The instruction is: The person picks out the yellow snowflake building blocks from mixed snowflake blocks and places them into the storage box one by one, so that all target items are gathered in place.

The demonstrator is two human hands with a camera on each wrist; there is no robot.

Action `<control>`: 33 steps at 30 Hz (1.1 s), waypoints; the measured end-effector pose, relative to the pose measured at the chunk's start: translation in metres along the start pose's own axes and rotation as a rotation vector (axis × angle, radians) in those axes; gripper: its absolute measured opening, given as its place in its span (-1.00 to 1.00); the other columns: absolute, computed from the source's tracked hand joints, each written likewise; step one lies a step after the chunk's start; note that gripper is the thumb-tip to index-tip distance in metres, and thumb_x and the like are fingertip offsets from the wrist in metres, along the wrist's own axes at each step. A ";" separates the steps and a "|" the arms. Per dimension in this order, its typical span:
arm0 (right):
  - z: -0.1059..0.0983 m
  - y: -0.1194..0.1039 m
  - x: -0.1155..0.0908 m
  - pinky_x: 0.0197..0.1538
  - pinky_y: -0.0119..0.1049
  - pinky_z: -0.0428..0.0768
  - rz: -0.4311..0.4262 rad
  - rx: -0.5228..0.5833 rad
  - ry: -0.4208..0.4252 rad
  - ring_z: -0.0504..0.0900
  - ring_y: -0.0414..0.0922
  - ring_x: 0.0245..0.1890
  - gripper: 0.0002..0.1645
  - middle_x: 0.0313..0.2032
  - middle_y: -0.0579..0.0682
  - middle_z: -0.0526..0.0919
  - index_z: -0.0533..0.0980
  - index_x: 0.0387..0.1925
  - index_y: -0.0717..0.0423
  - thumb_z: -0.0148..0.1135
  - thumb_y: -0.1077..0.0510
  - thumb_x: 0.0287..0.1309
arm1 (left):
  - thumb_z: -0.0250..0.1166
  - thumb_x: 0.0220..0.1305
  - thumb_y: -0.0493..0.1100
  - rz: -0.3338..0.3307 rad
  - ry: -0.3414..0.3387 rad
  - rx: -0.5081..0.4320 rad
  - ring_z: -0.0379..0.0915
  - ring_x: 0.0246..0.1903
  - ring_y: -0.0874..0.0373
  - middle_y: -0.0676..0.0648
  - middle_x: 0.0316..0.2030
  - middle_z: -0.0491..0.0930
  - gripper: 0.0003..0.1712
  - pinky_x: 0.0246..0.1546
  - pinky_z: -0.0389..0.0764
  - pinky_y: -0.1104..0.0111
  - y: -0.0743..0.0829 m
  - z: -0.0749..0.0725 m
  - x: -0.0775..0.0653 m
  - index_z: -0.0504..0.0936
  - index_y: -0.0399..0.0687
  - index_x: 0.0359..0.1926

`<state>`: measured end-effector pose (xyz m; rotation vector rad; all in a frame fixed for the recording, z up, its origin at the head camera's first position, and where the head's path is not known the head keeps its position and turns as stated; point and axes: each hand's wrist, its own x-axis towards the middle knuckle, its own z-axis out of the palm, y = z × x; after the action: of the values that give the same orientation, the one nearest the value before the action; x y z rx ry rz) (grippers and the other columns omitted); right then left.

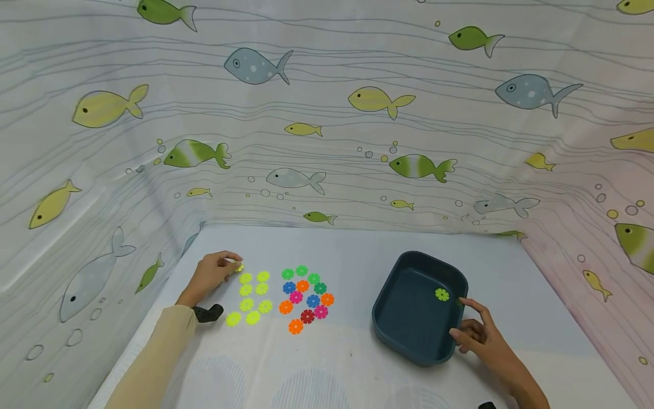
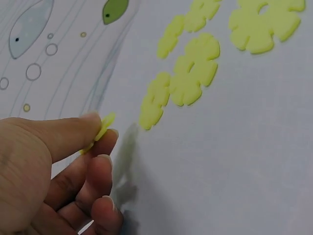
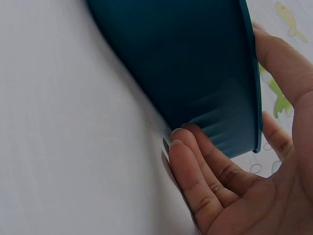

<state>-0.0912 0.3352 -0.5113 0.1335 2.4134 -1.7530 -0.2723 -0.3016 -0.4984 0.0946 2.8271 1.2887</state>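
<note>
Pinched yellow disc: this notched yellow disc (image 2: 106,125) was well to the left of the tray (image 1: 409,312), caught between thumb and fingertip.
Left hand: the left hand (image 1: 217,270) had its thumb and forefinger closed on the disc, the other fingers loosely bent; so thin a piece probably called for a fingertip pinch.
Loose yellow discs: eight yellow discs (image 1: 247,305) lay left of the tray, likely grouped by colour.
Mixed discs: green, blue, orange, pink and red discs (image 1: 296,297) lay nearer the tray, apparently kept separate from the yellow.
Yellow-green disc: one yellow-green disc (image 1: 441,294) lay inside the tray, near its right wall.
Right hand: at the tray's right side, the right hand (image 1: 480,335) gripped the rim, thumb and forefinger over it, other fingers bent against the outer wall, seemingly to steady it.
Table: a white surface (image 1: 352,372) lay beneath the tray.
Backdrop: fish-printed sheeting (image 1: 347,153) rose behind the tray.
</note>
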 end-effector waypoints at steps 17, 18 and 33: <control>0.001 -0.004 -0.001 -0.20 -0.18 0.66 0.008 -0.008 -0.003 0.63 0.03 -0.22 -0.05 -0.03 0.23 0.52 -0.12 0.56 -0.18 0.27 0.09 0.44 | 0.42 0.37 -0.04 0.027 0.025 -0.017 0.59 -0.30 0.00 -0.21 -0.03 0.61 -0.59 -0.40 0.58 0.32 0.009 0.002 0.001 0.67 -0.09 0.16; 0.001 -0.005 -0.001 -0.20 -0.18 0.65 0.007 -0.009 -0.004 0.63 0.03 -0.22 -0.05 -0.03 0.23 0.52 -0.12 0.56 -0.18 0.27 0.09 0.44 | 0.42 0.37 -0.05 0.026 0.022 -0.023 0.59 -0.29 -0.01 -0.22 -0.02 0.61 -0.59 -0.39 0.59 0.31 0.010 0.002 0.001 0.67 -0.09 0.16; 0.001 -0.003 -0.001 -0.19 -0.18 0.65 0.012 -0.005 0.004 0.62 0.04 -0.21 -0.04 0.00 0.23 0.54 -0.12 0.56 -0.18 0.30 0.07 0.42 | 0.45 0.34 -0.02 0.056 -0.027 -0.005 0.52 -0.08 -0.03 -0.16 -0.01 0.65 -0.60 -0.16 0.55 0.29 0.036 0.013 -0.002 0.67 -0.04 0.13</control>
<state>-0.0907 0.3335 -0.5085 0.1508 2.4145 -1.7426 -0.2686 -0.2688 -0.4795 0.1910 2.8176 1.2944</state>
